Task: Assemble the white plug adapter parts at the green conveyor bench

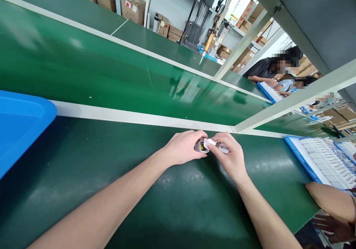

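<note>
Both my hands meet over the green work surface (178, 204) near its far rail. My left hand (182, 147) grips a small white housing (200, 146) whose open end shows yellow and dark parts inside. My right hand (229, 156) pinches a small white piece (210, 142) against that open end; its fingers hide the rest of the piece. The two parts touch.
A blue bin (19, 126) sits at the left edge. A blue tray of white parts (322, 160) lies at the right, with another person's forearm (330, 201) beside it. Behind the pale rail (125, 116) runs a green conveyor belt (111, 71); other people work at far right.
</note>
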